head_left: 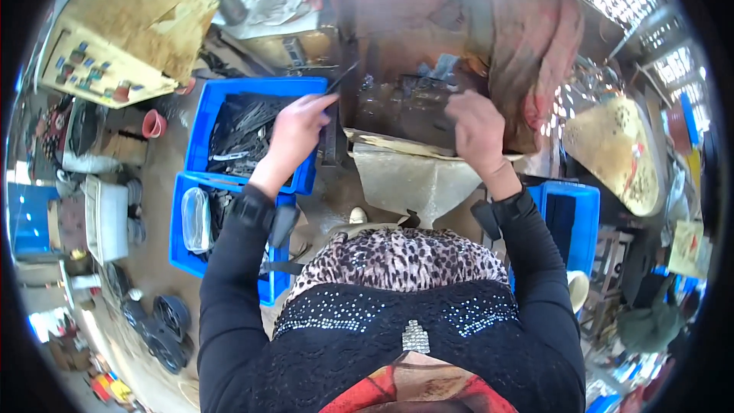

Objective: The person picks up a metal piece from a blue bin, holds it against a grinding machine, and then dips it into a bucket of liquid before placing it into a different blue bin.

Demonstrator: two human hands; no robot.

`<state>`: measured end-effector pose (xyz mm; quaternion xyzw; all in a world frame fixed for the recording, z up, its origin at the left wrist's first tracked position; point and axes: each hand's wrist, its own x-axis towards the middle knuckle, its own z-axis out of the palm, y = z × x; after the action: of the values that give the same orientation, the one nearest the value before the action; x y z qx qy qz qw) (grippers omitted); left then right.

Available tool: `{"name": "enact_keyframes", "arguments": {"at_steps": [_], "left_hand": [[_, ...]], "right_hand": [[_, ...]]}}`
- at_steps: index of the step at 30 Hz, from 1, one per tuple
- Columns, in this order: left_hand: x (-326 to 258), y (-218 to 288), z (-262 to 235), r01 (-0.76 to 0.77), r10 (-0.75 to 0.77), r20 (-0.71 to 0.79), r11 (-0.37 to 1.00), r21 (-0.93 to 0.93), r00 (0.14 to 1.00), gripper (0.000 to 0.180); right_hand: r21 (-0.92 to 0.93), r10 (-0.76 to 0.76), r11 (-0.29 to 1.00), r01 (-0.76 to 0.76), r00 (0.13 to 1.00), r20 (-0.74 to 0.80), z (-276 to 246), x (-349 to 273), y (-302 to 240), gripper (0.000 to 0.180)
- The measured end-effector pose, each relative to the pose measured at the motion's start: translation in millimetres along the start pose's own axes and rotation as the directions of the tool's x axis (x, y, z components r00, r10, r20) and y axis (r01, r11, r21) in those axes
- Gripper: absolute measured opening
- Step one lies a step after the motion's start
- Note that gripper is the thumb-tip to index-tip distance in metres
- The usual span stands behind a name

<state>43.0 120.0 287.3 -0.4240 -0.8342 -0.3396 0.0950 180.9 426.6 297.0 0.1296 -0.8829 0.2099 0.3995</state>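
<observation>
My left hand [297, 136] is closed, pinching a thin dark strip [345, 76] that points up and to the right. It is held over the right edge of a blue bin [310, 172] full of thin dark metal-looking pieces [248, 126]. My right hand [480, 128] hangs above the near edge of a dark, dirty work surface [397, 111]. Motion smears its fingers, so I cannot tell whether they hold anything. Light-coloured sheeting [405, 183] hangs from that surface's front edge.
A second blue bin [180, 241], with a clear plastic container [196, 218], stands nearer on the left. Another blue bin [585, 218] is beside my right arm. Reddish cloth [527, 46] drapes behind the work surface. A switch box [107, 69] stands far left, a pink cup [154, 124] below it.
</observation>
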Motion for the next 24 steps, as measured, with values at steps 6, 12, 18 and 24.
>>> {"name": "enact_keyframes", "arguments": {"at_steps": [6, 12, 18, 24], "left_hand": [[84, -2, 100, -0.279, 0.230, 0.220, 0.934, 0.223, 0.948, 0.025], [93, -15, 158, -0.323, 0.174, 0.417, 0.892, 0.318, 0.892, 0.013], [104, 8, 176, -0.263, -0.054, 0.574, 0.851, 0.455, 0.817, 0.019], [85, -3, 194, -0.319, -0.013, 0.602, 0.838, 0.441, 0.799, 0.020]], "right_hand": [[-0.014, -0.140, 0.989, 0.150, 0.948, 0.284, -7, -38, -38, 0.018], [0.020, -0.144, 0.989, 0.147, 0.926, 0.350, -12, -59, -41, 0.012], [0.100, -0.193, 0.981, 0.167, 0.904, 0.380, -16, -86, -37, 0.010], [0.146, -0.094, 0.989, 0.039, 0.914, 0.395, -32, -99, -46, 0.014]]}}
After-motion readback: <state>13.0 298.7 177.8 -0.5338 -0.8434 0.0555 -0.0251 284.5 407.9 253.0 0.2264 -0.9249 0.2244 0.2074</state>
